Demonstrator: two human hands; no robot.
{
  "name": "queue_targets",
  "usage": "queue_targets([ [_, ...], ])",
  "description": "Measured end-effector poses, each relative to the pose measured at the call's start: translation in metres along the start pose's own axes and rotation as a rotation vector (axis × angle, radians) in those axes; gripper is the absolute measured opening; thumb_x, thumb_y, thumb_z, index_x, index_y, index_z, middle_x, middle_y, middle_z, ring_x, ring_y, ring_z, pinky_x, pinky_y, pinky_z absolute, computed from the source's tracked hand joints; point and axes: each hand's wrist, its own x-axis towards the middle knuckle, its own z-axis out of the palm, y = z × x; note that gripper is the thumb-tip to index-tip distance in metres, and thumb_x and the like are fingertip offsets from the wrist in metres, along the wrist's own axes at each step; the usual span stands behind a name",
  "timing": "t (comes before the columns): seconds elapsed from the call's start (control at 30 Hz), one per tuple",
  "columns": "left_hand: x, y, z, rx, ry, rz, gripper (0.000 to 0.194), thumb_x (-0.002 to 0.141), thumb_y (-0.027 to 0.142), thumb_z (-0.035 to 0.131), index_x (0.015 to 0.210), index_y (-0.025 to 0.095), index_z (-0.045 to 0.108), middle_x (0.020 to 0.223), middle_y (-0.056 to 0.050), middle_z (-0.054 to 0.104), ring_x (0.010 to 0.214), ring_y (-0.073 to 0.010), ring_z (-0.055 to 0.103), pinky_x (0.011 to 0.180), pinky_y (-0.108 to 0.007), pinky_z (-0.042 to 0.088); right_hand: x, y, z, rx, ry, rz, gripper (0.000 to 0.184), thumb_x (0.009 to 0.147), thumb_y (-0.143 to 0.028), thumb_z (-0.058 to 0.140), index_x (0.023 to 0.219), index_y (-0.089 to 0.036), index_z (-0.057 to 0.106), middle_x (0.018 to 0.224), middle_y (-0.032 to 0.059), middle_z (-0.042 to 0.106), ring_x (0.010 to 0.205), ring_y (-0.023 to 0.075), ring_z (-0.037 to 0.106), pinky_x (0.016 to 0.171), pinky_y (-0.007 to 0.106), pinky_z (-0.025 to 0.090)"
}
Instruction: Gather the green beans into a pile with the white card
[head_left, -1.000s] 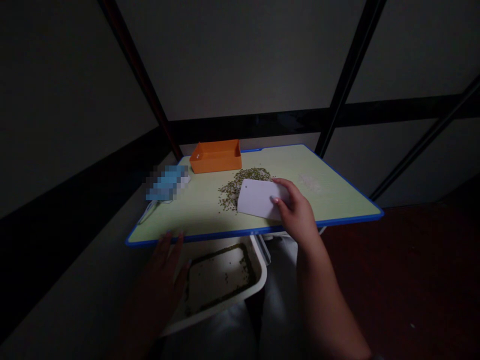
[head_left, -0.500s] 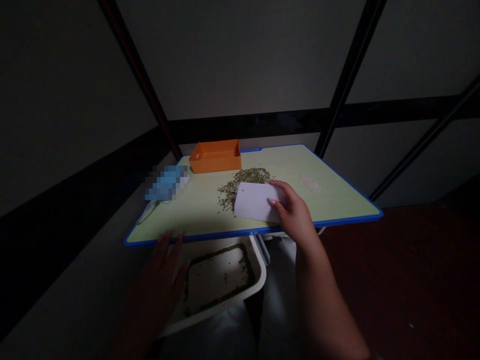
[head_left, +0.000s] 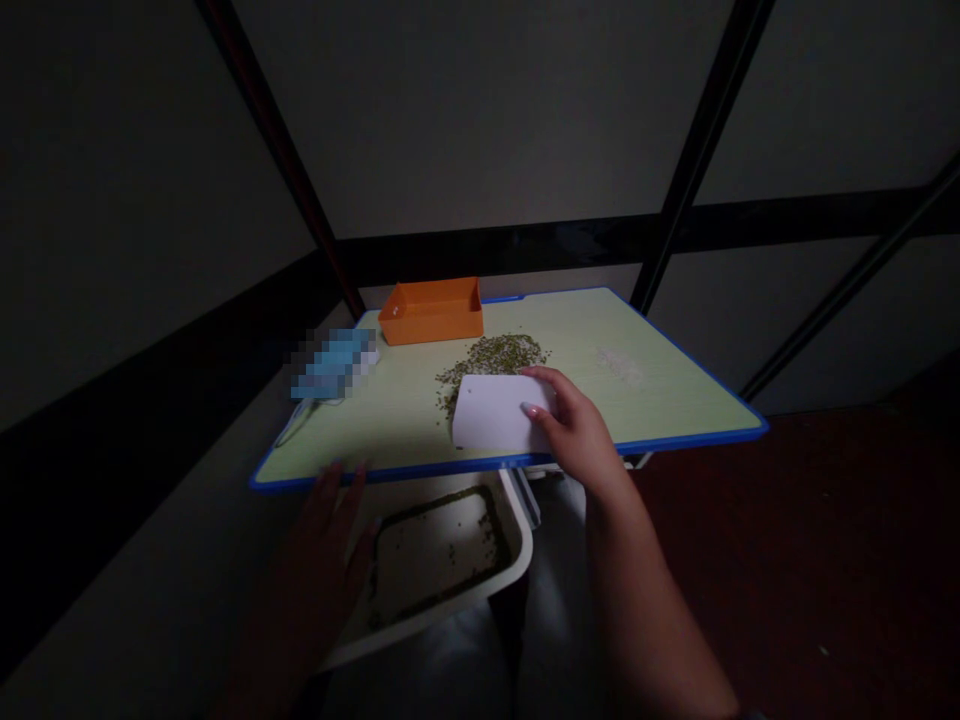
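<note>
My right hand (head_left: 574,420) grips the right end of a white dough scraper (head_left: 491,412), a flat plate with a small hole near its upper left corner. The scraper is low over the table (head_left: 375,425), close to its front edge. Behind it spreads a pile of small green beans or seeds (head_left: 502,352), partly covered by the scraper. In shadow at the lower left, my left hand (head_left: 322,540) has its fingers stretched out over the left side of a white tub (head_left: 521,560). Its fingertips come up to the table's blue edge.
An orange box (head_left: 435,325) stands at the back left of the table. Left of the pile lies a blurred blue item (head_left: 334,365) with a cord. A pale patch of grains (head_left: 622,365) lies on the right. Several green bits are scattered in the tub under the table edge.
My right hand has drawn the scraper a little left and toward the table's front edge, uncovering a bit more table on its right. My left hand has hardly moved.
</note>
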Motion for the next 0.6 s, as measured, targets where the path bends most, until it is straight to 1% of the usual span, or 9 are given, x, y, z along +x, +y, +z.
queue_targets([
  [0.23, 0.000, 0.001, -0.002, 0.023, -0.004, 0.010, 0.061, 0.094, 0.041, 0.032, 0.151, 0.021, 0.029, 0.159, -0.015, 0.036, 0.146, -0.0288, 0.036, 0.111, -0.048, 0.043, -0.006, -0.013, 0.023, 0.045, -0.073, 0.040, 0.042, 0.084, -0.017, 0.057, 0.126, -0.023, 0.060, 0.127, 0.0073, 0.066, 0.116, 0.0246, 0.062, 0.102, 0.041, 0.047],
  [0.33, 0.000, 0.002, -0.004, 0.022, -0.015, 0.015, 0.060, 0.094, 0.040, 0.033, 0.151, 0.022, 0.028, 0.159, -0.015, 0.035, 0.147, -0.0279, 0.035, 0.112, -0.047, 0.043, -0.008, -0.016, 0.030, 0.095, -0.119, 0.016, 0.041, 0.084, -0.017, 0.058, 0.125, -0.024, 0.060, 0.127, 0.0057, 0.067, 0.116, 0.0229, 0.062, 0.103, 0.039, 0.047],
  [0.4, 0.000, 0.002, -0.004, 0.021, -0.009, 0.019, 0.060, 0.094, 0.040, 0.032, 0.151, 0.022, 0.029, 0.159, -0.015, 0.036, 0.147, -0.0275, 0.035, 0.111, -0.046, 0.044, -0.008, -0.016, 0.031, 0.129, -0.128, -0.017, 0.042, 0.085, -0.017, 0.058, 0.126, -0.025, 0.060, 0.129, 0.0050, 0.066, 0.118, 0.0217, 0.062, 0.104, 0.038, 0.047],
  [0.47, -0.001, 0.001, -0.003, 0.020, 0.007, 0.024, 0.060, 0.095, 0.040, 0.032, 0.152, 0.022, 0.028, 0.158, -0.015, 0.038, 0.146, -0.0277, 0.036, 0.111, -0.046, 0.044, -0.007, -0.015, 0.027, 0.129, -0.080, -0.052, 0.042, 0.086, -0.017, 0.057, 0.127, -0.026, 0.059, 0.131, 0.0051, 0.065, 0.120, 0.0215, 0.060, 0.106, 0.038, 0.045],
  [0.6, -0.001, 0.000, -0.001, 0.033, 0.032, 0.044, 0.061, 0.095, 0.040, 0.034, 0.153, 0.023, 0.024, 0.158, -0.015, 0.038, 0.145, -0.0286, 0.038, 0.110, -0.046, 0.046, -0.004, -0.009, 0.008, -0.009, 0.132, -0.084, 0.043, 0.088, -0.016, 0.055, 0.129, -0.026, 0.058, 0.135, 0.0069, 0.062, 0.125, 0.0236, 0.057, 0.107, 0.041, 0.045],
])
